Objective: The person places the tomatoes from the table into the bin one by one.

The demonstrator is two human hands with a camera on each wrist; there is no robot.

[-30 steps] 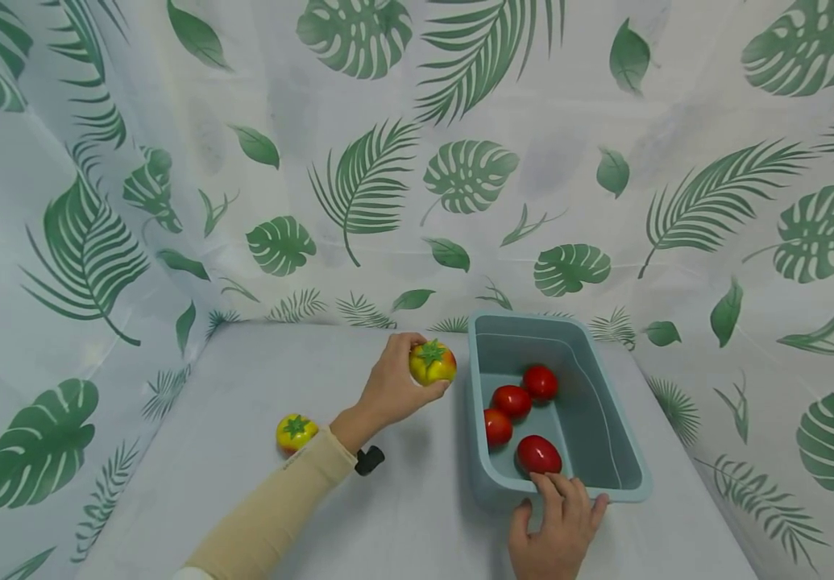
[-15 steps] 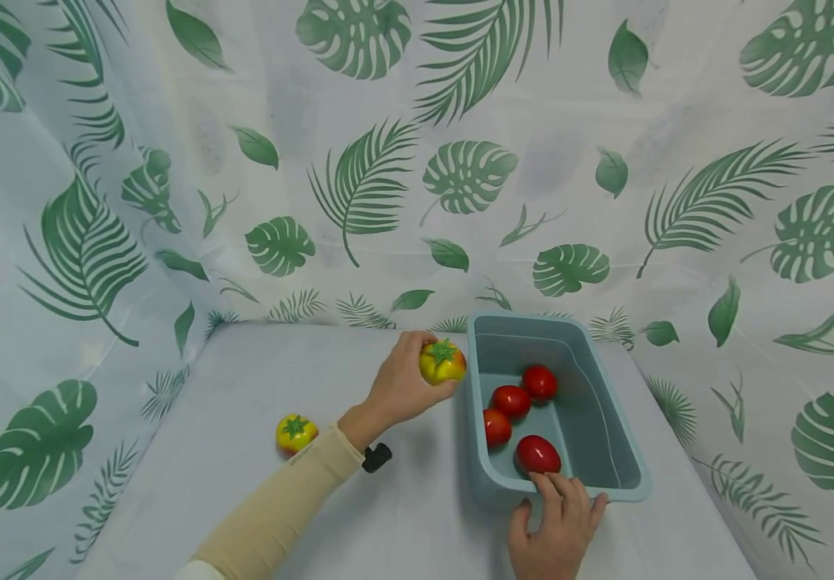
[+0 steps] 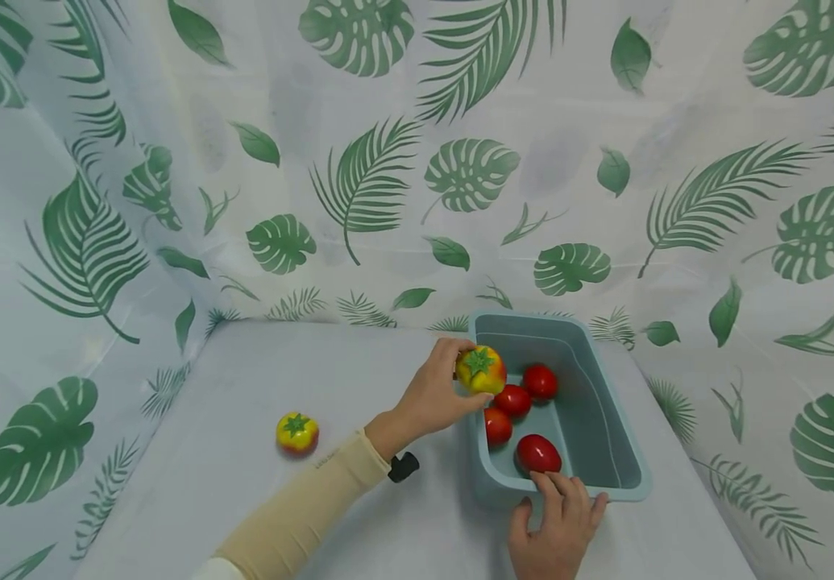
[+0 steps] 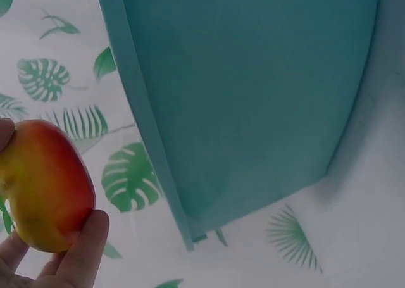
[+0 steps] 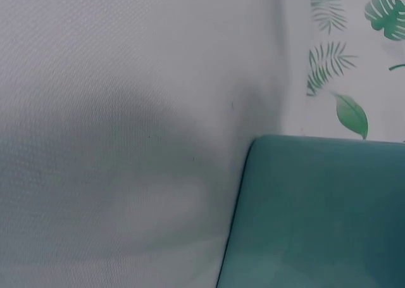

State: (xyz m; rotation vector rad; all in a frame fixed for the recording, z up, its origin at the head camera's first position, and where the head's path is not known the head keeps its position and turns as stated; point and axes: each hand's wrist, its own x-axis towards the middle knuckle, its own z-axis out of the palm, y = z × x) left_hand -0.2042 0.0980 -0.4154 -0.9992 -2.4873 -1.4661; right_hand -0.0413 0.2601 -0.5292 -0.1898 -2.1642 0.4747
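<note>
My left hand (image 3: 438,391) grips a yellow-and-red fruit (image 3: 480,370) with a green leafy top, fingers and thumb on its sides. In the head view the fruit overlaps the left rim of a blue-green plastic bin (image 3: 623,451). The left wrist view shows the fruit's red-orange side (image 4: 54,183) beside the bin's outer wall (image 4: 247,104). My right hand (image 3: 554,528) holds the bin's near rim, fingers bent over it and thumb outside. Just behind those fingertips lies a red, glossy, rounded fruit (image 3: 538,454) in the bin. The right wrist view leaves the right hand out.
Farther back inside the bin are more red fruits (image 3: 541,382) along its left side. Another yellow-and-red fruit (image 3: 296,433) sits on the white table (image 3: 242,379), left of my left forearm. A leaf-patterned sheet (image 3: 387,185) rises behind the table.
My left hand has carried the yellow-and-red fruit rightward, from beside the bin to over its left rim. The right hand has kept its place at the near rim.
</note>
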